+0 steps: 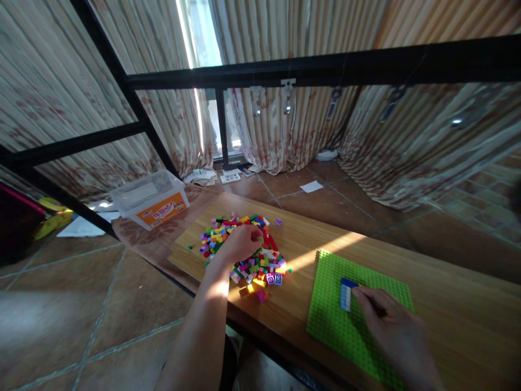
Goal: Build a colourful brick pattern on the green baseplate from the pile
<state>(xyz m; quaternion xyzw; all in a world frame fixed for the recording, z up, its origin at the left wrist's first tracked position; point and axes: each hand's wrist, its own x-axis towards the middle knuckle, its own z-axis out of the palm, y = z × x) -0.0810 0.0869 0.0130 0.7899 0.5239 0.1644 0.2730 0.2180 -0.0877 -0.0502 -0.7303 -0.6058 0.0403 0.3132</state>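
My left hand (243,243) is over a heap of small toy bricks (260,265) in many colours, its fingers curled down among them. Whatever those fingertips hold, if anything, is hidden. On the right lies a green studded baseplate (325,304). A dark blue brick (348,282) and a pale blue and white block of bricks (345,298) sit together on it. My right hand (382,312) reaches over the baseplate, thumb and forefinger pinched at the right end of the dark blue brick. Its other fingers are folded under and partly hidden.
The wooden board (293,228) bears the heap and baseplate. A clear plastic box (150,198) with an orange label stands at its far left. Loose bricks lie around the heap, including a purple one (279,222). A black metal frame (285,73) crosses behind, before curtains (285,130).
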